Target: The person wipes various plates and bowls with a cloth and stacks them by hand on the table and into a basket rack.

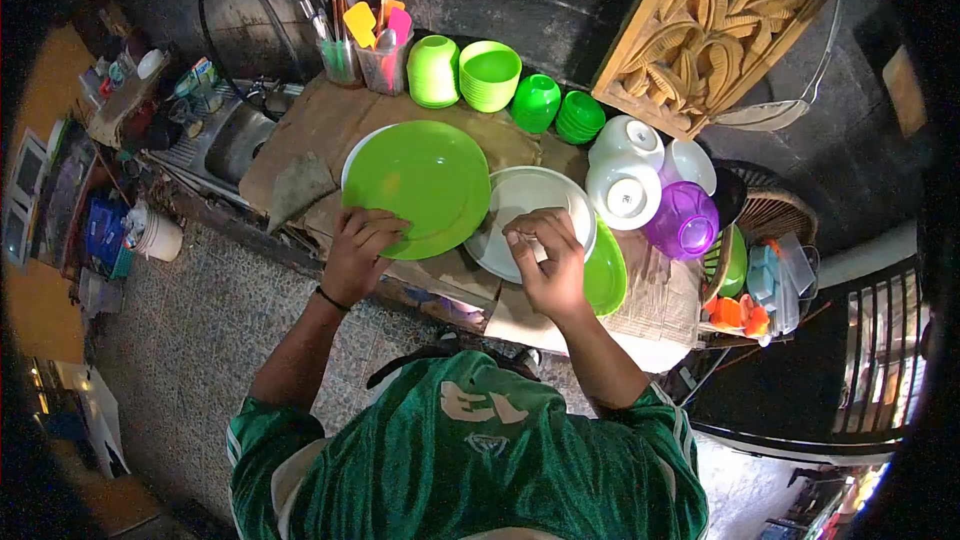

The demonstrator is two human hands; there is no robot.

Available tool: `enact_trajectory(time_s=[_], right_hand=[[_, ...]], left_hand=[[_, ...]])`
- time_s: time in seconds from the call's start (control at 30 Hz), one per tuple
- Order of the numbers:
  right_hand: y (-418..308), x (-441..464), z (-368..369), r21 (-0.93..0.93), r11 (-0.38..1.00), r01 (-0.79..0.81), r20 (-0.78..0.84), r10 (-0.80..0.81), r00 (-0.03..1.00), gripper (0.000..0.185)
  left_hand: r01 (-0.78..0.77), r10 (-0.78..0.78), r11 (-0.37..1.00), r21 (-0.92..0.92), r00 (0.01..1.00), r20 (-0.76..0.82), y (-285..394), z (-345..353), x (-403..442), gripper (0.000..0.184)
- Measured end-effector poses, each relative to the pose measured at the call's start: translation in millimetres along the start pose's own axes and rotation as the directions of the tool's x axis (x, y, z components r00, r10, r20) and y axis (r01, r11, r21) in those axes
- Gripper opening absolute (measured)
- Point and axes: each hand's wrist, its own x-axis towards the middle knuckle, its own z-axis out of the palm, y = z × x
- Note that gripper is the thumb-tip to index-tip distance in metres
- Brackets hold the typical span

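Two bare hands reach over a covered counter (310, 128), seen from the head view. The left hand (356, 256), with a dark band at the wrist, lies at the near-left rim of a large green plate (425, 175); its fingers are bent over the upper face, and whether the thumb grips from below cannot be told. White rim shows beneath this plate at its far-left edge. The right hand (557, 275) is above a white plate (522, 190), half open, fingers curled, with a gap between thumb and fingers and no object visible in it. The white plate sits just right of the green one; a leaf-shaped green dish (608, 282) shows at its near right. Farther right are upturned white bowls (612, 180) and a purple bowl (680, 215). Along the far side, from left to right, stand utensil containers (384, 68) and stacked green bowls (490, 80). A carved wooden panel (705, 35) leans at the far right; a metal sink (232, 150) lies at the left.
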Motion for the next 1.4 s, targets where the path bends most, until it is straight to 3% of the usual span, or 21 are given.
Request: enact_trajectory(time_s=[0.13, 0.2, 0.23, 0.27, 0.3, 0.33, 0.37, 0.4, 0.43, 0.5, 0.6, 0.67, 0.77, 0.9, 1.0, 1.07, 1.1, 1.17, 1.23, 1.37, 1.4], right_hand=[[4.6, -3.3, -7.6, -0.022, 1.000, -0.014, -0.020, 0.014, 1.000, 0.008], [11.4, -7.8, -14.7, -0.027, 1.000, -0.005, -0.041, 0.003, 0.999, 0.010], [14.5, -9.0, -19.3, -0.035, 0.999, 0.010, -0.060, -0.012, 0.998, 0.012], [14.6, -9.3, -23.1, -0.043, 0.999, 0.002, -0.077, -0.005, 0.997, 0.012], [12.5, -10.2, -27.0, 0.034, 0.997, -0.066, -0.127, 0.070, 0.989, 0.017], [12.3, -12.9, -33.4, 0.109, 0.985, -0.131, -0.179, 0.149, 0.973, 0.023], [17.6, -15.1, -41.4, 0.148, 0.983, -0.110, -0.186, 0.137, 0.973, 0.044], [13.7, -14.4, -47.8, 0.230, 0.968, -0.105, -0.248, 0.163, 0.955, 0.051], [10.8, -14.3, -57.8, 0.306, 0.948, -0.089, -0.310, 0.188, 0.932, 0.058], [13.5, -31.2, -100.1, 0.287, 0.954, -0.086, -0.381, 0.197, 0.903, 0.073], [25.0, -60.4, -151.0, 0.104, 0.977, -0.187, -0.499, 0.214, 0.840, 0.074], [37.9, -79.9, -186.4, 0.123, 0.968, -0.218, -0.605, 0.248, 0.757, 0.072], [59.5, -116.9, -244.9, 0.160, 0.900, -0.407, -0.740, 0.382, 0.554, 0.062], [115.0, -169.8, -331.9, -0.031, 0.848, -0.529, -0.842, 0.263, 0.471, 0.062], [147.6, -195.5, -390.9, -0.032, 0.790, -0.612, -0.837, 0.314, 0.449, 0.061], [165.0, -204.7, -424.3, -0.074, 0.650, -0.757, -0.842, 0.366, 0.397, 0.060], [175.5, -209.4, -438.0, -0.075, 0.651, -0.755, -0.843, 0.364, 0.397, 0.060], [200.2, -216.9, -459.7, -0.212, 0.483, -0.850, -0.830, 0.370, 0.417, 0.063], [223.8, -217.9, -475.5, -0.195, 0.497, -0.846, -0.820, 0.391, 0.418, 0.063], [271.3, -214.4, -485.9, -0.331, 0.492, -0.805, -0.715, 0.426, 0.554, 0.062], [279.0, -209.5, -486.3, -0.333, 0.466, -0.820, -0.678, 0.486, 0.552, 0.064]], left_hand=[[-0.124, 0.107, 0.990, -0.064, 0.969, -0.221, 4.5, -8.7, 3.7, 0.025], [0.000, -0.081, 0.983, -0.183, 0.895, -0.438, 27.9, -30.6, 21.0, 0.018], [-0.013, -0.070, 0.983, -0.185, 0.898, -0.434, 41.2, -39.5, 26.6, 0.018], [0.203, -0.337, 0.925, -0.322, 0.829, -0.446, 56.6, -47.1, 28.9, 0.022], [0.390, -0.578, 0.800, -0.456, 0.706, -0.410, 68.7, -52.2, 36.2, 0.027], [0.369, -0.561, 0.804, -0.466, 0.729, -0.391, 77.6, -53.6, 49.9, 0.027], [0.116, -0.571, 0.609, -0.785, 0.751, -0.331, 86.6, -52.5, 65.6, 0.037], [-0.130, -0.560, 0.266, -0.955, 0.786, -0.262, 97.4, -49.7, 82.2, 0.047], [-0.127, -0.530, 0.234, -0.964, 0.814, -0.236, 119.2, -44.0, 100.9, 0.047], [-0.074, -0.521, -0.050, -0.996, 0.853, -0.037, 181.6, -17.1, 136.1, 0.051], [0.084, -0.370, -0.210, -0.974, 0.915, 0.158, 230.8, 27.3, 154.5, 0.052], [0.164, -0.340, -0.364, -0.917, 0.893, 0.294, 277.5, 56.8, 171.5, 0.050], [0.210, -0.225, -0.361, -0.908, 0.926, 0.304, 343.9, 105.0, 201.9, 0.048], [0.246, -0.187, -0.285, -0.927, 0.934, 0.305, 440.8, 173.3, 246.9, 0.052], [0.201, -0.130, 0.053, -0.978, 0.973, 0.193, 498.7, 244.1, 280.4, 0.070], [0.233, -0.159, 0.289, -0.928, 0.968, 0.194, 524.0, 304.7, 298.6, 0.081], [0.257, -0.174, 0.430, -0.866, 0.964, 0.201, 537.4, 320.7, 307.0, 0.084], [0.292, -0.180, 0.407, -0.866, 0.955, 0.237, 557.3, 355.6, 324.0, 0.087], [0.332, -0.191, 0.389, -0.859, 0.942, 0.277, 569.3, 372.5, 339.1, 0.090], [0.390, -0.229, 0.726, -0.566, 0.914, 0.336, 566.3, 406.2, 363.4, 0.096], [0.455, -0.291, 0.675, -0.581, 0.888, 0.357, 565.2, 409.5, 366.7, 0.095]])
